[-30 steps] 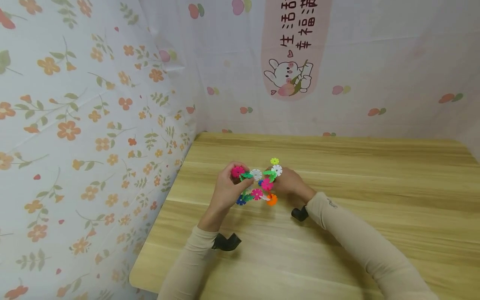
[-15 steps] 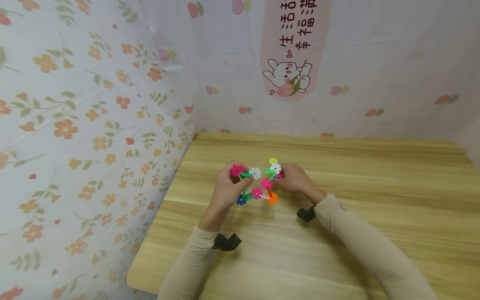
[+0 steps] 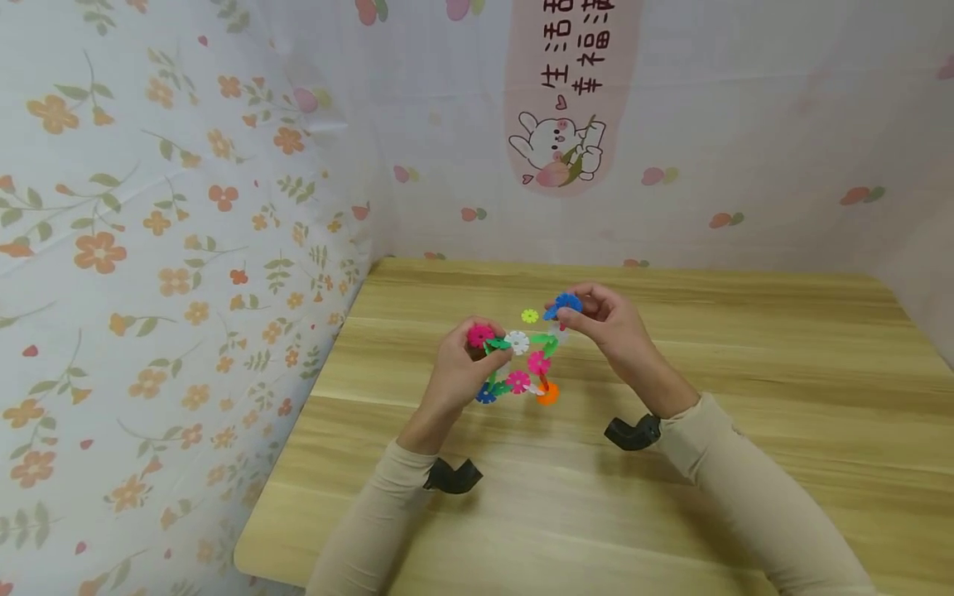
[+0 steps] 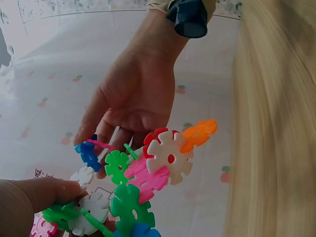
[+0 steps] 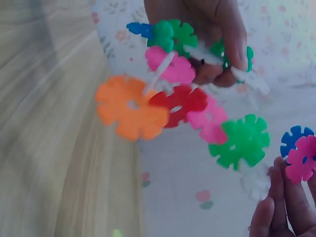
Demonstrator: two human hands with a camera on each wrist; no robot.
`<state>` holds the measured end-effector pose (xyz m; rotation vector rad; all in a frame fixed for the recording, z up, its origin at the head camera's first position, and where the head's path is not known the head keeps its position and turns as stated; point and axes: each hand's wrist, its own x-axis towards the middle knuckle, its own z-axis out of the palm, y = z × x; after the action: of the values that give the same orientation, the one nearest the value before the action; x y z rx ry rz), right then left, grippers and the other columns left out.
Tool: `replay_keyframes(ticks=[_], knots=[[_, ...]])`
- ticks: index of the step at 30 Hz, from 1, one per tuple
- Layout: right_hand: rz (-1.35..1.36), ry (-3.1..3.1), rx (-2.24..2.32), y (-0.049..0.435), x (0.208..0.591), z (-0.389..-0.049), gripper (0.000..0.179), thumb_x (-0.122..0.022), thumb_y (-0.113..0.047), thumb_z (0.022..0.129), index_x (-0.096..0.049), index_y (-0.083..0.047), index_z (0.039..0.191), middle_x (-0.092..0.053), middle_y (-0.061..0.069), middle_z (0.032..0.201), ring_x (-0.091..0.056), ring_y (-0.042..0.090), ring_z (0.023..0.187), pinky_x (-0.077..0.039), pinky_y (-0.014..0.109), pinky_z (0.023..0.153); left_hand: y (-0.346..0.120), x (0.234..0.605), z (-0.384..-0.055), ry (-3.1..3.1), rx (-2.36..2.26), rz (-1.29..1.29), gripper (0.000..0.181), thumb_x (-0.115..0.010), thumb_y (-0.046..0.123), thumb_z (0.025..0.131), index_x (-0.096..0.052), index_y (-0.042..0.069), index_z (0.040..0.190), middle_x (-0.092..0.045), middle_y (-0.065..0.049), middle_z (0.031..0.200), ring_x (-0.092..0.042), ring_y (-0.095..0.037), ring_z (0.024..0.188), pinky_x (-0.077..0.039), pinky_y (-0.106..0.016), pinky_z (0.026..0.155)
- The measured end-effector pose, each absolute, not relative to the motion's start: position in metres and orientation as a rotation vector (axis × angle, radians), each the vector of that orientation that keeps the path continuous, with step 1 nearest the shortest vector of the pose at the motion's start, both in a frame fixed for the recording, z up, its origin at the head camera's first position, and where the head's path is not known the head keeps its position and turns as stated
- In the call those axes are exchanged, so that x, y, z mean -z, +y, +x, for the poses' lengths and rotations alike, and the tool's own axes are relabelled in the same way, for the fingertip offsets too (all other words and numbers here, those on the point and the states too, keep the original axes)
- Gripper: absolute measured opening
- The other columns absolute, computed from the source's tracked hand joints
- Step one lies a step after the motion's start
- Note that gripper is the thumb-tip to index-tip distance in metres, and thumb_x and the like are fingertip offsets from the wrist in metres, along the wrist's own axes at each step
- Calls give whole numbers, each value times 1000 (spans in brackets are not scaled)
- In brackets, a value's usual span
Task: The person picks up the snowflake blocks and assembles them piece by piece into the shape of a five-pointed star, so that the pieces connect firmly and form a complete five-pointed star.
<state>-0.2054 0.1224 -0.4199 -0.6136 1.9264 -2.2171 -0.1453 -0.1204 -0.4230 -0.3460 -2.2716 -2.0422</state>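
A frame of interlocking snowflake discs hangs above the table, with a white disc (image 3: 517, 342), pink disc (image 3: 517, 382) and orange disc (image 3: 547, 393) among several others. My left hand (image 3: 453, 368) pinches its left side, thumb on a green and white part. Up at the right, my right hand (image 3: 624, 339) holds a blue snowflake disc (image 3: 569, 303) between thumb and fingers. In the right wrist view, a pink disc (image 5: 302, 160) is joined to that blue disc. A yellow disc (image 3: 530, 315) shows near the top; whether it is attached I cannot tell.
A wooden table (image 3: 715, 364) lies under both hands. Patterned cloth (image 3: 432, 149) hangs behind it and along the left. Black wrist pieces (image 3: 632, 432) sit at both sleeves.
My right hand came out from behind the disc frame and moved up and right, bringing the blue disc into sight. The left hand keeps its hold nearly in place.
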Motion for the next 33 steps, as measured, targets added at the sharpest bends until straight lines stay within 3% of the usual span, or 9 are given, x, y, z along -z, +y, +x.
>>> replay_keyframes(ticks=[5, 22, 33], knots=[[-682, 1881, 2245, 119, 414, -199, 17, -66, -8, 96, -60, -1, 111, -71, 12, 115, -68, 24, 92, -53, 33, 91, -119, 425, -145, -2278, 2060, -347, 20, -74, 4, 89, -62, 7, 105, -59, -8, 93, -51, -16, 70, -45, -23, 60], [-797, 2075, 1938, 120, 414, -196, 24, -67, -16, 97, -63, -2, 116, -72, 12, 102, -67, 25, 94, -54, 36, 87, -121, 423, -146, -2269, 2133, -325, 24, -74, 3, 89, -62, 3, 109, -60, -4, 94, -53, -17, 75, -47, -25, 65], [-920, 1975, 1917, 119, 412, -198, 20, -62, -8, 99, -60, 2, 116, -72, 11, 109, -68, 25, 95, -55, 32, 85, -125, 421, -146, -2249, 2122, -413, 19, -74, 6, 89, -63, 6, 104, -61, -7, 92, -54, -17, 73, -48, -25, 64]])
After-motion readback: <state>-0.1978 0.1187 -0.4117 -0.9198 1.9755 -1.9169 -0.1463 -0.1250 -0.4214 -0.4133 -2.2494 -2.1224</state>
